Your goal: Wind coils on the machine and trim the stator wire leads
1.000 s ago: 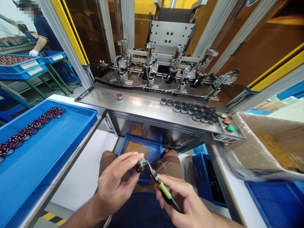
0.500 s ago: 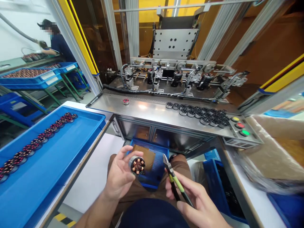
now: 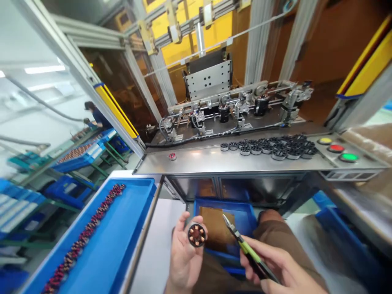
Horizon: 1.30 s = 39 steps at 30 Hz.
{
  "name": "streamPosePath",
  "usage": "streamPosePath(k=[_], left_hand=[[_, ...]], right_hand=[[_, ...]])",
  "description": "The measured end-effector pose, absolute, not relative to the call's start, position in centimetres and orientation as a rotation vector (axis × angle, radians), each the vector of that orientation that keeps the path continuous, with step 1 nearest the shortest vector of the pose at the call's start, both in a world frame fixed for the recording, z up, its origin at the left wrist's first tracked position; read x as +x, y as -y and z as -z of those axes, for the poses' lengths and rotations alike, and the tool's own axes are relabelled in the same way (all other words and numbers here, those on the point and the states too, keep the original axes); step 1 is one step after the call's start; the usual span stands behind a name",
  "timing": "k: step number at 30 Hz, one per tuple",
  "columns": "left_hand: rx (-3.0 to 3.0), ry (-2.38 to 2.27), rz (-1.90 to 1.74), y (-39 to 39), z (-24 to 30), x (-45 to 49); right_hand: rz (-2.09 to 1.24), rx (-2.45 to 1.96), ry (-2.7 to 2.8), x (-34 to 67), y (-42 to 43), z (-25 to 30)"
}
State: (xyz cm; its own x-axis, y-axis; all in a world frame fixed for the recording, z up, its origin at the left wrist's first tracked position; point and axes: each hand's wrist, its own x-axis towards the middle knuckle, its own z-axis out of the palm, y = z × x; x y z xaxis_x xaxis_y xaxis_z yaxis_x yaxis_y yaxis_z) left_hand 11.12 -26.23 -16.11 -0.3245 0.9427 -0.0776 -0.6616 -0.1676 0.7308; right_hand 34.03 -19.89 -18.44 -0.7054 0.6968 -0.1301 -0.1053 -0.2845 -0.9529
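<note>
In the head view, the left hand point(image 3: 186, 263) held a copper-wound stator point(image 3: 196, 235) in its fingers, copper end toward the camera. The right hand point(image 3: 277, 255) had its fingers closed around green-handled cutting pliers point(image 3: 245, 247), tips apart from the stator. The step seemed to be a look at it; any cut would call for bringing the tips over, with the left fingers near their path. A blue bin point(image 3: 245, 220) holding cardboard point(image 3: 212, 222) lay below, a blue tray point(image 3: 125, 228) of wound parts point(image 3: 88, 230) leftward, black-topped parts point(image 3: 275, 148) on the metal table point(image 3: 196, 164) ahead.
</note>
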Motion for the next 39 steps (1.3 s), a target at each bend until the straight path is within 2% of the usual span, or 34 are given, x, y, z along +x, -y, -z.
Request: streamPosePath(k=[3, 6, 9, 12, 14, 17, 21, 27, 39], left_hand=[[0.500, -0.930, -1.743, 26.1, 17.0, 10.4], [0.514, -1.082, -1.798, 26.6, 16.6, 9.3], [0.573, -1.351, -1.810, 28.8, 14.7, 5.9], [0.816, -1.864, -1.641, 31.2, 12.9, -0.7], [0.891, -2.235, -1.449, 32.0, 12.6, -6.3], [0.828, -2.507, -1.291, 31.7, 14.3, -14.6], [0.801, -2.730, -1.038, 29.4, 18.2, -22.7], [0.832, -2.874, -0.848, 25.9, 22.2, -29.3], [0.942, -3.099, -0.798, 24.5, 24.4, -33.3]], right_hand=[[-2.002, -0.702, 1.522, 32.7, 19.6, 19.2], [-1.817, -0.715, 1.791, 32.6, 17.7, 17.2], [-1.316, -0.783, 2.109, 32.1, 13.0, 13.5], [-0.793, -0.752, 2.288, 28.4, 5.4, 10.7], [-0.576, -0.706, 2.399, 24.4, 0.4, 10.5], [-0.380, -0.590, 2.594, 19.0, -4.5, 11.7], [-0.208, -0.560, 2.579, 15.3, -7.3, 14.5], [-0.093, -0.493, 2.586, 14.9, -9.0, 17.3], [-0.070, -0.590, 2.607, 15.2, -8.6, 17.0]])
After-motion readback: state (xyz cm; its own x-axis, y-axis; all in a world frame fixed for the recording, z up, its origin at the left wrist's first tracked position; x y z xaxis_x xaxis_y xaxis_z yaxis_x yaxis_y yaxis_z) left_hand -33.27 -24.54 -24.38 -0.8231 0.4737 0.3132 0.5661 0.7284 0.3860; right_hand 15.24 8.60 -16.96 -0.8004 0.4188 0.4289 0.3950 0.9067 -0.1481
